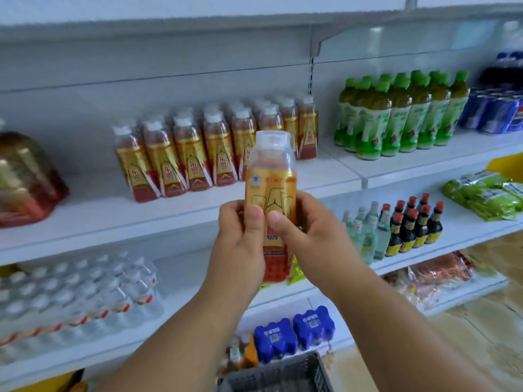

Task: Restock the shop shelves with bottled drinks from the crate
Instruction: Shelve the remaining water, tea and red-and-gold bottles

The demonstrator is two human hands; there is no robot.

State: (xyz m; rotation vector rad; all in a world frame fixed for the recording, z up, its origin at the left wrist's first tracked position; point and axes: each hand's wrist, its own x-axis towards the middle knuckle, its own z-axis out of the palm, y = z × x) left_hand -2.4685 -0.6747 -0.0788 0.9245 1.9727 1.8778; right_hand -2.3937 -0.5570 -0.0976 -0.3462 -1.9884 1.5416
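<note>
Gold-labelled bottle (271,205) held upright before the shelf (169,210), gripped by left hand (240,244) and right hand (308,236), thumbs pressed on label; matching bottles (215,154) ranged behind; grey crate (280,374) seen below

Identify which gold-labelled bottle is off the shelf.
The bottle gripped by both hands, left hand and right hand; the others stand on the shelf.

1. The white shelf (93,213) holds a group of gold-label bottles (209,151).
2. Right of those bottles stand green tea bottles (396,114), then blue cans (492,111).
3. Left of them sits a wrapped pack (25,179).
4. On the shelf below (181,281) lie wrapped water bottles (70,295), clear green bottles (368,236) and dark sauce bottles (416,224).
</note>
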